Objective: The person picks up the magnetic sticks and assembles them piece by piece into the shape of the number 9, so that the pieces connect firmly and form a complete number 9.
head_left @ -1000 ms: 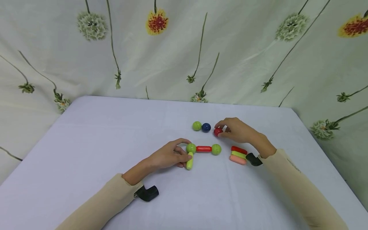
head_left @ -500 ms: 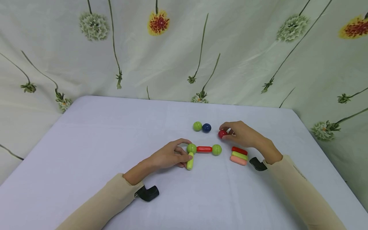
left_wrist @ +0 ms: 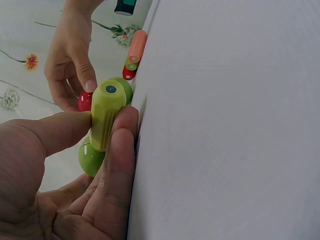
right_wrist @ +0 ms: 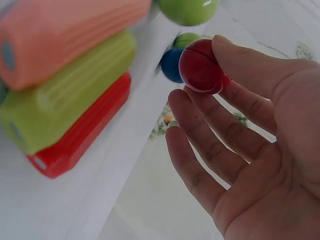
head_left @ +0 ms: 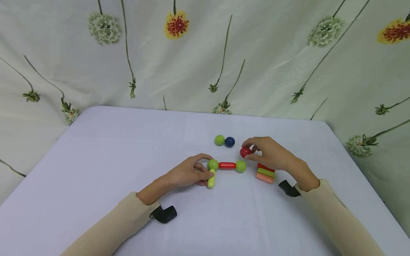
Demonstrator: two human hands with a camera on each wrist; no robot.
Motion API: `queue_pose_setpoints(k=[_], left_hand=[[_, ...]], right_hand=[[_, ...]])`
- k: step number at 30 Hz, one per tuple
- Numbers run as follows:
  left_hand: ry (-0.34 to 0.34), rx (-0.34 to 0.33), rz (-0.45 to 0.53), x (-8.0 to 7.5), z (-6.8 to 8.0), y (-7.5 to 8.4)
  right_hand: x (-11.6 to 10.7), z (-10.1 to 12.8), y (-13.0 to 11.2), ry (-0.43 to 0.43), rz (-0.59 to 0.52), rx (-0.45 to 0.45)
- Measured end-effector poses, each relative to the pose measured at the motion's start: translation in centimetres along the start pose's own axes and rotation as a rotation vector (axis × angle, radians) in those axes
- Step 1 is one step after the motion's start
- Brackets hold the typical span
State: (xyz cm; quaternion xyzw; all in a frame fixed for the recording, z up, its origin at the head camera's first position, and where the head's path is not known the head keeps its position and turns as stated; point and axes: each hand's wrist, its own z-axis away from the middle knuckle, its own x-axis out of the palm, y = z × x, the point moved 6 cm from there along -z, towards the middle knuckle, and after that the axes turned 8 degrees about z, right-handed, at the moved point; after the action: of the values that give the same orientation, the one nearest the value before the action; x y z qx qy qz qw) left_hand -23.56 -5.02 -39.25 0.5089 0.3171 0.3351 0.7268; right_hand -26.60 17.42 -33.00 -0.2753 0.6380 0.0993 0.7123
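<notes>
Near edge of white table [head_left: 96, 160]: broad bare cloth before both sleeves, more open surface at left. Left hand [head_left: 187, 174] pinching yellow-green rod [head_left: 211, 179] between thumb and fingers; long axis near-to-far, far end against green ball [head_left: 213, 164]. Red rod [head_left: 227, 165] crosswise, joined to second green ball [head_left: 241, 166]. Just right: stacked pink, green, red rods [head_left: 265, 173], lying crosswise. Right hand [head_left: 270, 154] grasping red ball [head_left: 245, 152] at fingertips, held just beyond the second green ball. Farther: loose green ball [head_left: 219, 140] touching blue ball [head_left: 229, 142], well short of far edge.

Home tabletop [head_left: 128, 142], floral curtain [head_left: 256, 53] backdrop
</notes>
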Motion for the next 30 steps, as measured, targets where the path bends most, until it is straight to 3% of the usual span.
queue_pose_setpoints(k=[9, 19, 30], left_hand=[[0.003, -0.001, 0.003, -0.1, -0.1, 0.1], [0.018, 0.013, 0.018, 0.0, 0.3, 0.2], [0.016, 0.030, 0.008, 0.1, 0.3, 0.2]], right_hand=[[-0.3, 0.7, -2.7, 0.008, 0.054, -0.053], [0.9, 1.6, -6.4, 0.004, 0.092, -0.126], [2.4, 2.4, -8.7, -0.027, 0.112, -0.182]])
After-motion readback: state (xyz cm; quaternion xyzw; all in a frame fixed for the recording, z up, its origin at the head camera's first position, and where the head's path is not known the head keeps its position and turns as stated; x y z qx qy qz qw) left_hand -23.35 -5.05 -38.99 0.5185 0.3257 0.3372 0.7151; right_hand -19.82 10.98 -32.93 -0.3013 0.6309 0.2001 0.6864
